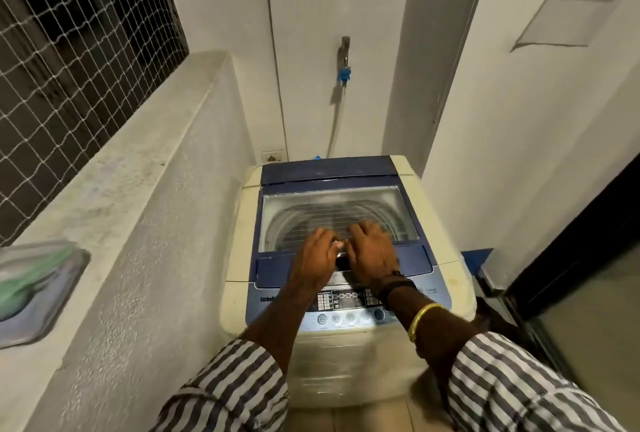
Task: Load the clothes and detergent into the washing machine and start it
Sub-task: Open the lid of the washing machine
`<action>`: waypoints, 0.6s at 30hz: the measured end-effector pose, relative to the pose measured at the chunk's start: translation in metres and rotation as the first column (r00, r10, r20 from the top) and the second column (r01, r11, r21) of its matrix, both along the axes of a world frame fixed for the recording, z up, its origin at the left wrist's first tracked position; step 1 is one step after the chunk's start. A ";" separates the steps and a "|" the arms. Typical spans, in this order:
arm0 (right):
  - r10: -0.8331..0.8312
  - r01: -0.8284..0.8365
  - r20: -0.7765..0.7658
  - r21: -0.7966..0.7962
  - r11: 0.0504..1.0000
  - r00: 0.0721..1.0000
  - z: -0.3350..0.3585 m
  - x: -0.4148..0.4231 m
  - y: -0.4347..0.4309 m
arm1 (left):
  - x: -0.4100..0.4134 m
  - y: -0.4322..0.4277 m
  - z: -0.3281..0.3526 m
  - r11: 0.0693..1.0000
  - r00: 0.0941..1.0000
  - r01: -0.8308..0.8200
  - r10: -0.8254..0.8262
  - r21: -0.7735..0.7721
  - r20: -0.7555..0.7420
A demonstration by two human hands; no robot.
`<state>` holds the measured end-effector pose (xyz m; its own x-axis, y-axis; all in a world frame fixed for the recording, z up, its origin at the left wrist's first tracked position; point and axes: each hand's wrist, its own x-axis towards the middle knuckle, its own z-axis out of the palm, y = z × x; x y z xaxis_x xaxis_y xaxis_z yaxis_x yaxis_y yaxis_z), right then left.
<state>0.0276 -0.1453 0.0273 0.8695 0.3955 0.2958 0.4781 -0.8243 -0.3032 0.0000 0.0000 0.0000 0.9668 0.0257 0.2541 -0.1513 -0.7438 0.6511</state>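
Left hand (317, 255) and right hand (372, 251) sit side by side on the closed blue glass-windowed lid (414, 255) of the cream top-load washing machine (346, 362), too blurry to tell if they're gripping it.

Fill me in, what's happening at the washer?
A person stands over a top-loading washing machine, left hand and right hand both at the front edge of its closed lid. The right fingers lie spread on it; whether the left grips it is unclear. No finger is on the control panel. A container sits on the ledge.
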 end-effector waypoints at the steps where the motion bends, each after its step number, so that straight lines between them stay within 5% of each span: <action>1: 0.012 -0.012 -0.033 -0.002 1.000 0.999 -0.001 -0.002 -0.001 | -0.001 -0.001 -0.002 1.000 1.000 0.007 -0.007 0.004 -0.021; 9: -0.029 0.014 -0.197 -0.077 0.997 0.980 -0.017 -0.011 -0.012 | -0.013 -0.005 -0.015 0.998 0.970 0.028 -0.014 0.057 -0.241; 18: -0.029 0.011 -0.216 -0.086 0.996 0.976 -0.021 -0.009 -0.013 | -0.018 -0.011 -0.015 0.997 0.963 -0.016 0.035 0.071 -0.266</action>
<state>0.0186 -0.1581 0.0058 0.9172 0.3929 0.0661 0.3919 -0.8599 -0.3271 -0.0180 -0.0107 -0.0149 0.9990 0.0428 -0.0112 0.0407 -0.7889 0.6132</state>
